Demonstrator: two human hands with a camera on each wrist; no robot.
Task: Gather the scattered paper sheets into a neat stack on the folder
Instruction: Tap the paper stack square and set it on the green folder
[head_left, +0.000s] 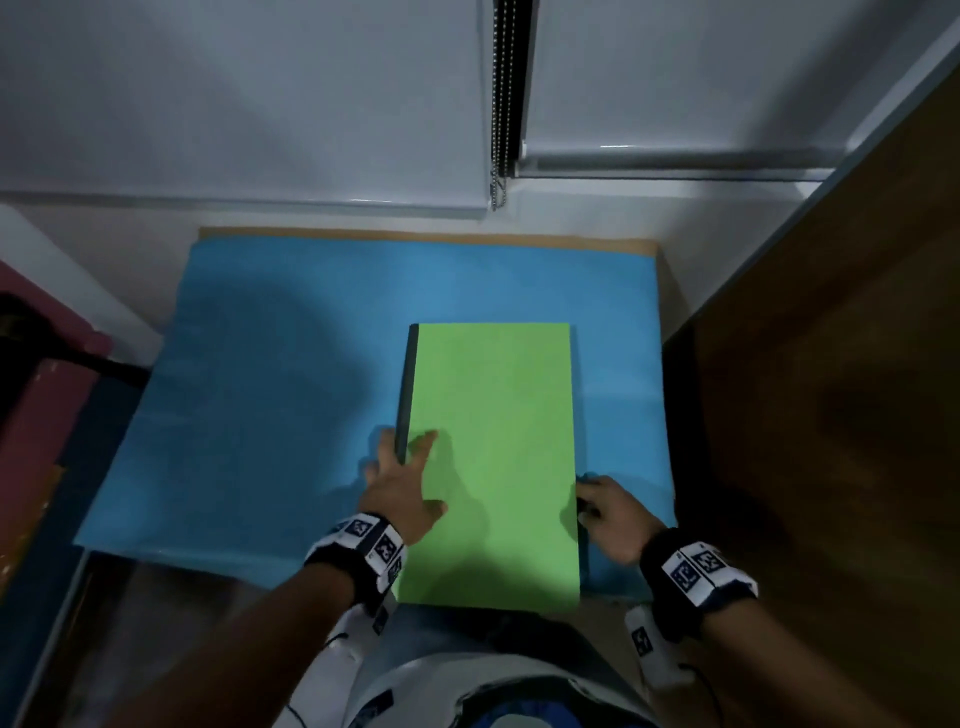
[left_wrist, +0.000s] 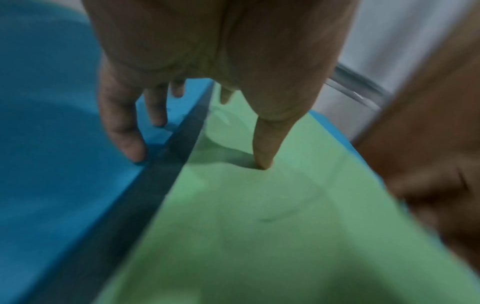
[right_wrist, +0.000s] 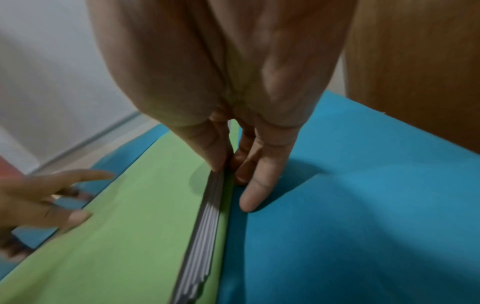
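Our left hand presses flat, fingers spread, on the green folder near the blue mat's near edge. Our right hand pinches the paper sheets at the folder's right edge. We judge that a careless tug there could fan them out.

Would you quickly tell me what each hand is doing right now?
Left hand: open, fingers spread across the left edge of the green folder.
Right hand: pinching the folder's right edge.

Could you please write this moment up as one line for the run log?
stack: green sheet tops sheets | left hand: flat across left edge | right hand: pinching sheet edges | surface: blue cloth
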